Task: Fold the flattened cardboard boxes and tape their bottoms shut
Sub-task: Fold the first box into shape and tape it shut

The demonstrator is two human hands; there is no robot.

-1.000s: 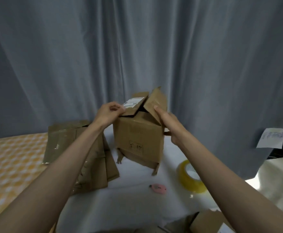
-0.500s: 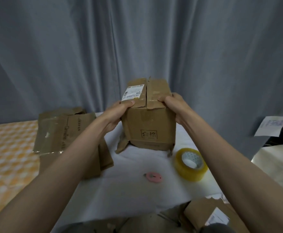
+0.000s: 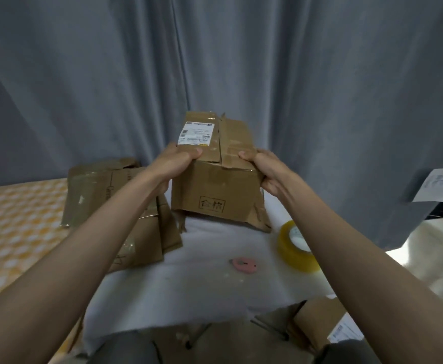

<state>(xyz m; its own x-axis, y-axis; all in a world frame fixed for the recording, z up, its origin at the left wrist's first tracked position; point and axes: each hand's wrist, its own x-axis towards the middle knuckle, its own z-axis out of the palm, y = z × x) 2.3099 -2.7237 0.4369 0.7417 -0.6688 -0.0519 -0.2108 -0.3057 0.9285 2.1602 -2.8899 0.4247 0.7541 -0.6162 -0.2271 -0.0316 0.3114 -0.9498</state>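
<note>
A brown cardboard box [image 3: 215,190] stands on the white table [image 3: 189,279], its two upper flaps folded flat and meeting along the middle. A white shipping label is on the left flap. My left hand [image 3: 174,161] grips the box's left top edge, thumb pressing the left flap. My right hand [image 3: 265,166] grips the right top edge, thumb on the right flap. The lower flaps splay out on the table. A roll of yellowish clear tape [image 3: 296,248] lies at the right, partly behind my right forearm. A pile of flattened cardboard boxes [image 3: 104,190] lies at the left.
A small pink cutter [image 3: 244,265] lies on the table in front of the box. More cardboard [image 3: 317,327] sits below the table's near edge. A grey curtain [image 3: 241,61] hangs behind. A yellow checked surface [image 3: 13,227] is at the left, a paper sheet [image 3: 441,187] at the right.
Both upper flaps, raised a second ago, have been pushed down flat. My hands moved onto the box's top edges and hold the flaps shut. The view has closed in on the box.
</note>
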